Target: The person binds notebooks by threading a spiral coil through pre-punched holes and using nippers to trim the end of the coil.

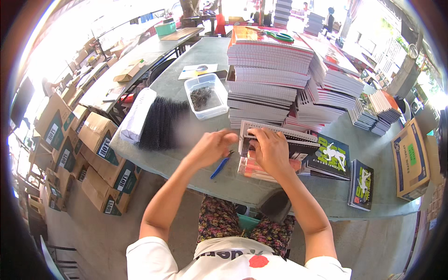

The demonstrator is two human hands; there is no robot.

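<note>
My right hand point(270, 148) grips a notebook point(302, 145) with a row of holes along its upper edge, holding it tilted up on the table. Beside the notebook's left end is my left hand point(213, 145), its fingers drawn together and slightly blurred. Whatever they pinch, if anything, is too small to make out. Blue-handled pliers point(220, 167) lie just below that hand. Under the raised notebook is a small pile with pale reddish covers point(254, 170). Black plastic spiral coils point(163, 123) lie bunched to the left, against a white roll point(140, 114).
A clear plastic tub point(224, 108) holds small dark pieces. Tall notebook stacks point(268, 74) rise ahead, with green-handled scissors point(278, 35) on top. Spiral notebooks with black and green covers point(360, 184) lie at right, near an open carton point(410, 161). Cardboard boxes point(100, 135) stand left on the floor.
</note>
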